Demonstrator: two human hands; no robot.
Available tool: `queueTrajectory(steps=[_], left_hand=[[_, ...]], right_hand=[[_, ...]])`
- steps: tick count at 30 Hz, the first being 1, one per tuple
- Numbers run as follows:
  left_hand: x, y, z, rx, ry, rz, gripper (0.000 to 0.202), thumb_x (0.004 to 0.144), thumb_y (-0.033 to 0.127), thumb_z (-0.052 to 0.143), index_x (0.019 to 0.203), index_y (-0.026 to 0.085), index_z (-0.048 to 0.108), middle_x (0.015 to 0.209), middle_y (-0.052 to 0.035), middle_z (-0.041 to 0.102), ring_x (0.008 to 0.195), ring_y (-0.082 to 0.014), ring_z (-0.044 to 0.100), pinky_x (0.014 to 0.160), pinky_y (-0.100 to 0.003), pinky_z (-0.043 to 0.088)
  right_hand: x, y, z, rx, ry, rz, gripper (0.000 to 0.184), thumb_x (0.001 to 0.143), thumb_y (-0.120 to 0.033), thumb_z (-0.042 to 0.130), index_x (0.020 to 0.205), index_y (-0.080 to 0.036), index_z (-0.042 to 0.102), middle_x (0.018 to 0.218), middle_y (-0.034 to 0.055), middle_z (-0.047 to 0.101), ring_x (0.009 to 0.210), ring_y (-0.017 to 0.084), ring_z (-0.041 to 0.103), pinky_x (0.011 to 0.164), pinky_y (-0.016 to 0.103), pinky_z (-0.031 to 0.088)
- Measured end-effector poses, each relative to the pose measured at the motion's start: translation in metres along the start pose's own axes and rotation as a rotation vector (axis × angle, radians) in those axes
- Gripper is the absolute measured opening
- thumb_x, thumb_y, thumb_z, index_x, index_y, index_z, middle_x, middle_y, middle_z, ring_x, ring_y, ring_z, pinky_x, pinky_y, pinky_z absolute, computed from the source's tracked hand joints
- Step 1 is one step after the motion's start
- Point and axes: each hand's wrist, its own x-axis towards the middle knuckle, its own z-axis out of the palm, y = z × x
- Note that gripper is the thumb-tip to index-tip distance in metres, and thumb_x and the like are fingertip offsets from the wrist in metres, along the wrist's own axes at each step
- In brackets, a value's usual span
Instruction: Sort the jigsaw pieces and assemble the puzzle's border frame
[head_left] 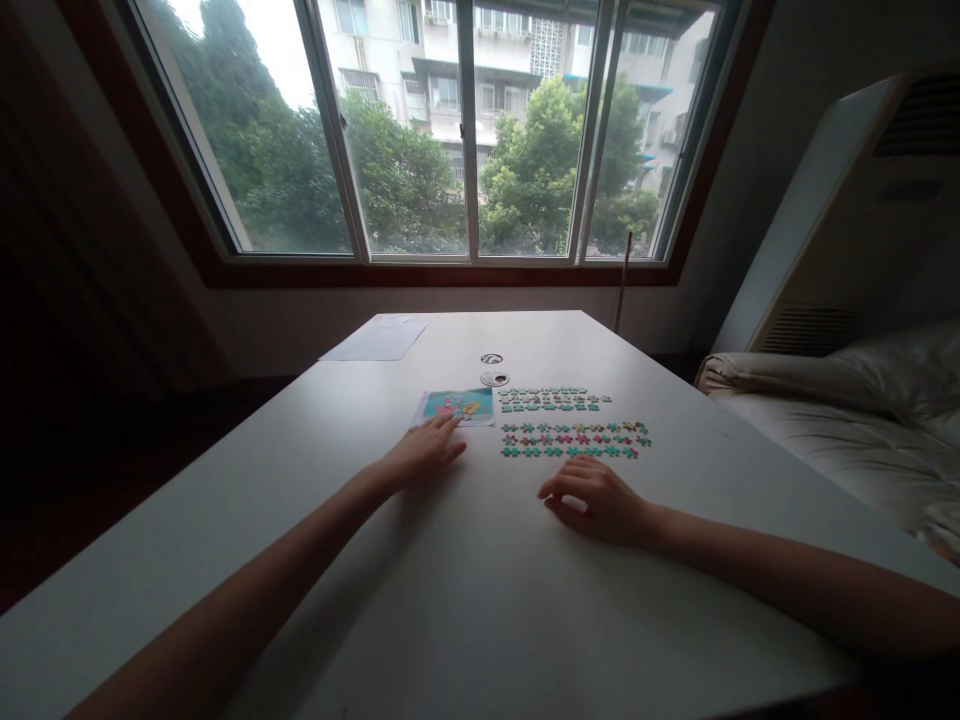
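Note:
My left hand (427,450) reaches forward over the white table (390,630). Its fingers are stretched out, the tips on or just over the lower edge of a small colourful picture sheet (457,404). Right of that sheet lie loose jigsaw pieces (570,440), mostly green with some pink and yellow, set out in several rows. Just in front of the nearest row rests my right hand (592,497), fingers loosely bent, with a gap showing between thumb and forefinger. I see nothing held in either hand.
Two small round items (494,379) lie beyond the picture sheet. White paper (375,340) lies at the table's far left corner. A pale sofa (832,410) stands along the right side, and a wide window (469,140) is ahead.

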Motion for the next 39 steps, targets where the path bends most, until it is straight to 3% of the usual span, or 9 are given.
queueTrajectory(steps=[4,9,13,17,21,24,33,36,39], left_hand=[[-0.008,-0.003,0.009,0.001,-0.016,-0.048,0.052,0.091,0.041,0.026,0.133,0.011,0.032,0.141,-0.0144,0.028,0.128,-0.0267,0.027,0.099,-0.043,0.028],[-0.043,0.01,0.017,0.019,-0.005,-0.075,0.054,0.091,0.044,0.025,0.134,0.013,0.032,0.141,-0.0126,0.028,0.129,-0.0255,0.025,0.101,-0.041,0.024],[-0.078,0.026,0.022,0.037,-0.003,-0.117,0.058,0.09,0.048,0.023,0.137,0.014,0.029,0.142,-0.0107,0.025,0.13,-0.0263,0.022,0.101,-0.044,0.024],[-0.097,0.032,0.02,0.017,-0.03,-0.124,0.059,0.089,0.049,0.025,0.138,0.016,0.026,0.143,-0.0085,0.022,0.131,-0.0271,0.021,0.102,-0.047,0.023],[-0.099,0.03,0.019,0.016,-0.037,-0.121,0.059,0.089,0.048,0.026,0.138,0.016,0.027,0.143,-0.0087,0.022,0.131,-0.027,0.021,0.102,-0.047,0.024],[-0.099,0.027,0.022,0.016,-0.009,-0.105,0.059,0.088,0.049,0.026,0.137,0.017,0.028,0.143,-0.0085,0.023,0.13,-0.0272,0.022,0.102,-0.047,0.023],[-0.101,0.032,0.014,0.019,-0.074,-0.126,0.06,0.088,0.051,0.026,0.137,0.017,0.029,0.143,-0.0076,0.024,0.13,-0.0272,0.022,0.101,-0.049,0.021],[-0.101,0.017,0.014,0.009,-0.092,-0.152,0.057,0.088,0.051,0.026,0.137,0.021,0.029,0.142,-0.0062,0.027,0.129,-0.0283,0.024,0.101,-0.053,0.018],[-0.099,-0.013,0.018,0.007,-0.062,-0.199,0.054,0.088,0.048,0.026,0.135,0.023,0.033,0.14,-0.0067,0.032,0.128,-0.03,0.025,0.099,-0.055,0.017]], right_hand=[[0.003,-0.005,0.0,0.04,0.009,-0.015,0.012,0.082,-0.019,0.049,0.084,-0.018,0.061,0.069,0.0017,0.064,0.065,0.012,0.056,0.066,0.027,0.04],[0.001,-0.01,0.005,0.055,-0.024,0.022,0.013,0.082,-0.021,0.05,0.089,-0.018,0.06,0.073,0.0025,0.064,0.069,0.013,0.057,0.068,0.028,0.041],[0.001,-0.017,0.01,0.075,-0.084,0.064,0.022,0.082,-0.026,0.051,0.102,-0.018,0.056,0.09,0.0062,0.064,0.085,0.017,0.056,0.078,0.032,0.043],[0.014,-0.023,0.015,0.117,-0.186,0.001,0.034,0.083,-0.032,0.051,0.113,-0.017,0.051,0.106,0.009,0.06,0.101,0.018,0.052,0.09,0.033,0.04],[0.033,-0.028,0.025,0.12,-0.299,-0.04,0.057,0.083,-0.043,0.046,0.129,-0.01,0.037,0.129,0.0149,0.045,0.12,0.022,0.039,0.101,0.036,0.03],[0.042,-0.028,0.033,0.076,-0.357,0.041,0.069,0.083,-0.05,0.041,0.135,-0.008,0.027,0.139,0.0173,0.031,0.127,0.025,0.028,0.105,0.041,0.024],[0.043,-0.027,0.038,0.038,-0.459,0.088,0.069,0.086,-0.054,0.03,0.137,-0.008,0.027,0.141,0.015,0.027,0.13,0.025,0.024,0.107,0.042,0.018],[0.042,-0.03,0.04,0.04,-0.448,0.087,0.067,0.086,-0.053,0.031,0.136,-0.01,0.028,0.141,0.0141,0.029,0.129,0.024,0.026,0.107,0.04,0.019],[0.04,-0.034,0.04,0.04,-0.444,0.089,0.066,0.086,-0.052,0.033,0.136,-0.011,0.028,0.14,0.0134,0.03,0.129,0.024,0.026,0.107,0.04,0.019]])
